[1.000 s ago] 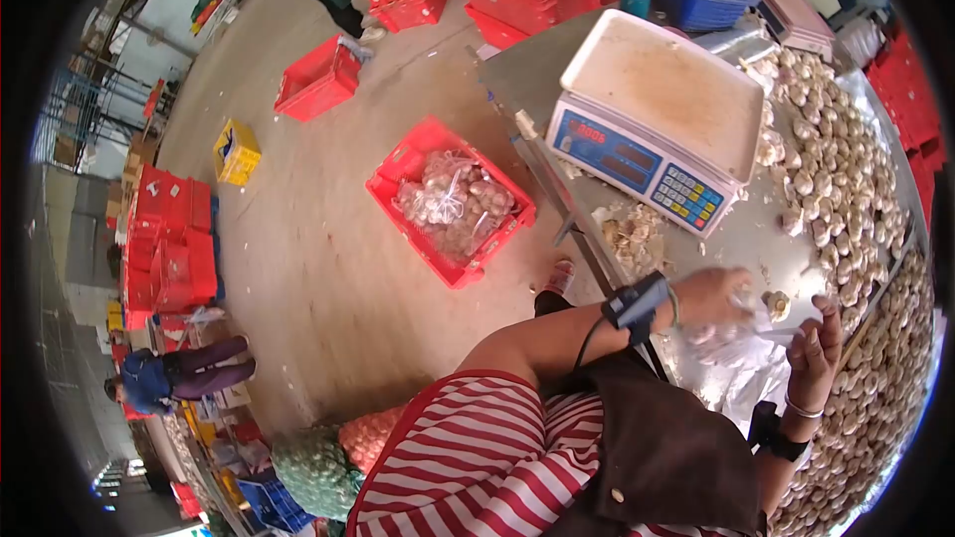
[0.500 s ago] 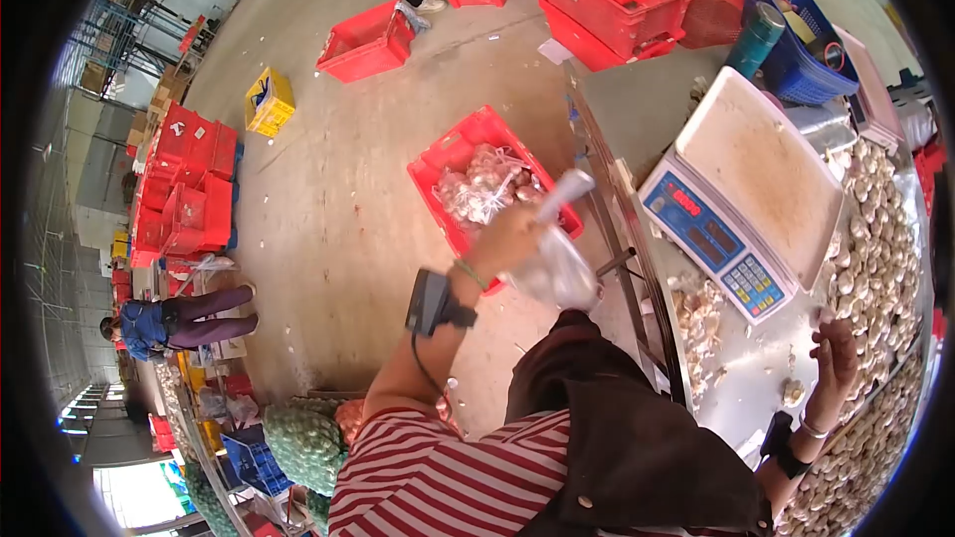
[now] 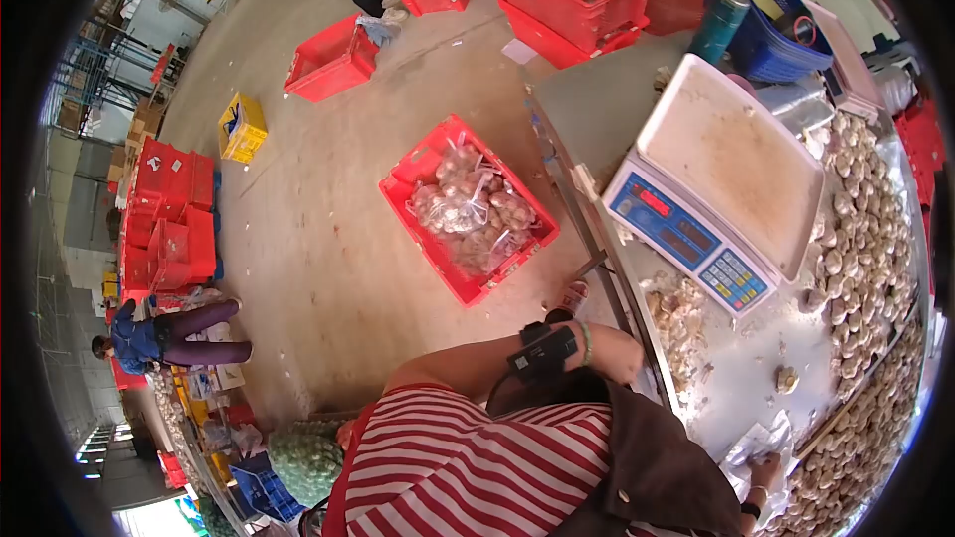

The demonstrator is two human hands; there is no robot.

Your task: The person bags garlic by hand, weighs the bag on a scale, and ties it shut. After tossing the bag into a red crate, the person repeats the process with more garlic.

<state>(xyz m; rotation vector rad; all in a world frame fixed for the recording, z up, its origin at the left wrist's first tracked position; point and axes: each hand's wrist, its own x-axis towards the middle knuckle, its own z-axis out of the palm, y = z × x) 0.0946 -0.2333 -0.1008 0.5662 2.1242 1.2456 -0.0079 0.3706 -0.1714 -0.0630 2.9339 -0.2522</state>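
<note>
My left hand [image 3: 619, 354] is by the table edge, below the scale. It is turned so that its fingers do not show, and I see no bag in it. At the lower right my right hand [image 3: 765, 470] is closed on a crumpled clear plastic bag [image 3: 758, 441] lying on the metal tabletop. A single garlic bulb [image 3: 787, 380] sits above that bag. On the floor, a red crate [image 3: 466, 288] contains several clear bags of garlic [image 3: 463, 201]. A digital scale [image 3: 731, 159] with a bare, dusty pan stands on the table.
Loose garlic bulbs [image 3: 863, 239] cover the table's right side, and skins [image 3: 676, 323] lie near its edge. A blue basket [image 3: 771, 50] and a green flask [image 3: 720, 22] stand behind the scale. Red crates [image 3: 577, 15] are stacked beyond. One person [image 3: 164, 336] stands far left.
My left hand has drawn back from the red crate to the table edge, and the bag it held is no longer in it. My right hand has moved down onto a plastic bag.
</note>
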